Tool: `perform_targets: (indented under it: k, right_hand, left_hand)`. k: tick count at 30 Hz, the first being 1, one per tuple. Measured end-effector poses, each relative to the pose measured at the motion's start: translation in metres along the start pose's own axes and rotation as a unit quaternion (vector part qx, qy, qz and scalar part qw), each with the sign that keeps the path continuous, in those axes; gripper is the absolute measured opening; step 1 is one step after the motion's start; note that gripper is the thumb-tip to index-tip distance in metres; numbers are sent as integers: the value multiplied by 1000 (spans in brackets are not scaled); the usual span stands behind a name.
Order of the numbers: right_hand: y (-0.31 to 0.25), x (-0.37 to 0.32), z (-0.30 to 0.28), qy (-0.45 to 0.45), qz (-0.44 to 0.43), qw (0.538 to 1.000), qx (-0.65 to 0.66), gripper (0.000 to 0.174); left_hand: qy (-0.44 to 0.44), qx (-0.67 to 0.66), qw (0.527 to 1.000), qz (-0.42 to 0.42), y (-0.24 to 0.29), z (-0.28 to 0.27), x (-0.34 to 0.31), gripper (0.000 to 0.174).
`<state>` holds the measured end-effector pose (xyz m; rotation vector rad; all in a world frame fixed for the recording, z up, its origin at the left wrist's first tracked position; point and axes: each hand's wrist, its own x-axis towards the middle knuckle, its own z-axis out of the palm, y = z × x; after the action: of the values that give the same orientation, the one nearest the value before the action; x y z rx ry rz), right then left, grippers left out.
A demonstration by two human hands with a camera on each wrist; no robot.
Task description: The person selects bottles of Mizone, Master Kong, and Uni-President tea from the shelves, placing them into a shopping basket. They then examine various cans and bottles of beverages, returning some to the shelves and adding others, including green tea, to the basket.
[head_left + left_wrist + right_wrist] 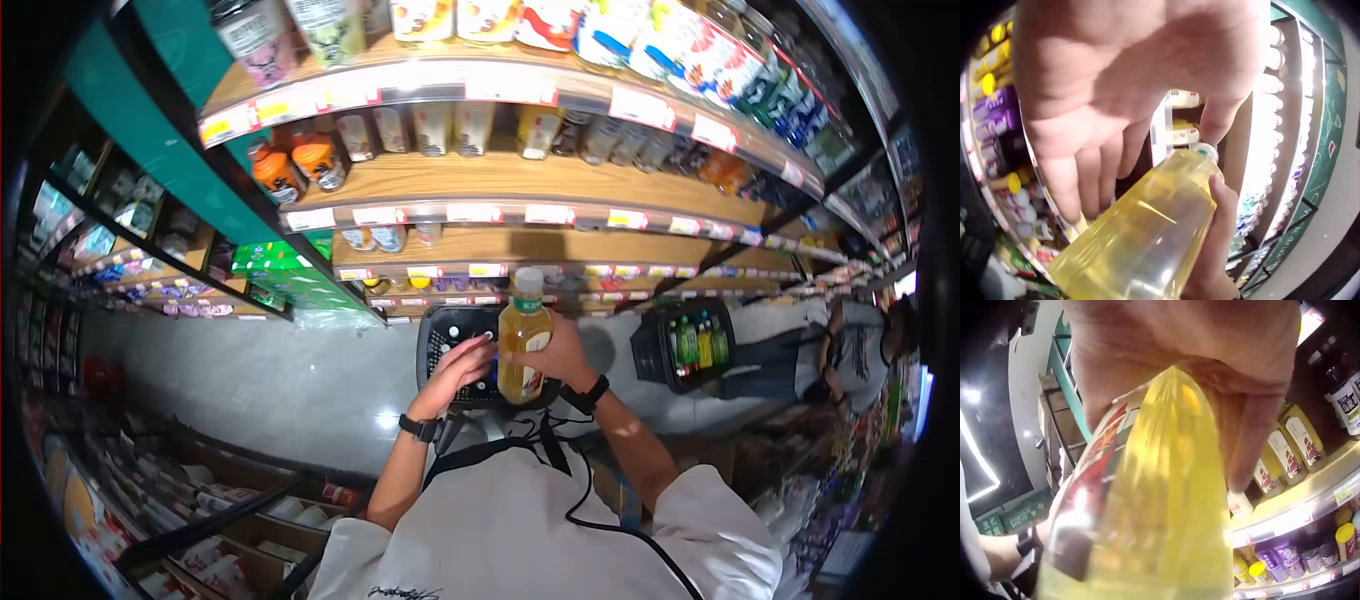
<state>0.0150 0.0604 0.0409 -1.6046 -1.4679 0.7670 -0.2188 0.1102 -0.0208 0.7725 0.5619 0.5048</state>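
Right hand [565, 352] is gripping a clear, glossy bottle of pale yellow liquid [522, 332], fingers and thumb wrapping its side. Left hand [462, 368] is hovering just beside the bottle, fingers extended and lying close together, palm facing it in the left wrist view, thumb standing apart near the cap; can't tell if it's touching. Bottle is sitting in front of the torso, overlapping a black perforated plastic basket [426, 342] in the head view. Its whitish round cap [527, 279] is pointing toward the shelves, a green band [527, 303] circling the neck. Bottle wall is looking smooth and shiny in the left wrist view, ridged and bright yellow in the right one; a printed label is wrapping part of it.

Black bands [587, 394] are circling both wrists; person is wearing a white fabric shirt [500, 510]. Wood-grain shelves [560, 180] are running across in tiers, white and yellow price tags lining their edges. Rounded orange bottles [275, 172] are standing on one tier, glossy green cartons [285, 262] stacking up at left. Smooth grey floor [310, 370] is reflecting light. To the right, a second black basket [650, 345] is holding green and yellow bottles [704, 343], and another person in a grey top [850, 350] is standing near it.
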Motion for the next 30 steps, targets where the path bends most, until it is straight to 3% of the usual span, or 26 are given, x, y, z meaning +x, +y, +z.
perform_targets:
  k: [3,4,7,11,14,17,18,22,25,26,29,30]
  right_hand:
    - [-28,-12,-16,-13,172,984,34,51]
    - [-16,-16,-17,-21,202,979,20,43]
    - [-10,-21,-30,-49,274,960,19,45]
    - [18,-29,-24,-47,261,964,29,54]
    - [27,-35,-12,-20,258,966,8,71]
    - [78,-49,7,-81,244,966,0,87]
    - [68,-46,5,-110,256,960,33,92]
    - [136,-65,43,-151,253,955,8,85]
    - [206,-73,78,-180,266,944,75,79]
    - [220,-69,85,-191,281,938,72,70]
    - [303,-58,126,-243,325,899,167,58]
    - [333,-59,144,-219,357,900,120,47]
  left_hand:
    - [-105,-80,988,-82,-16,15,25,53]
    - [-119,-72,986,-94,-23,17,27,53]
    - [-120,22,986,-110,-25,30,34,55]
    - [-81,49,987,-130,-43,35,36,59]
    - [-47,41,987,-146,-58,31,34,62]
    - [5,86,989,-122,-69,37,22,60]
    - [37,78,989,-118,-67,46,18,55]
    - [73,17,997,-24,-133,19,28,54]
    - [152,4,986,-62,-174,4,38,54]
    - [169,7,984,-52,-206,-10,44,55]
    - [166,-171,968,-72,-265,-46,67,57]
    - [191,-51,979,-49,-305,-66,78,57]
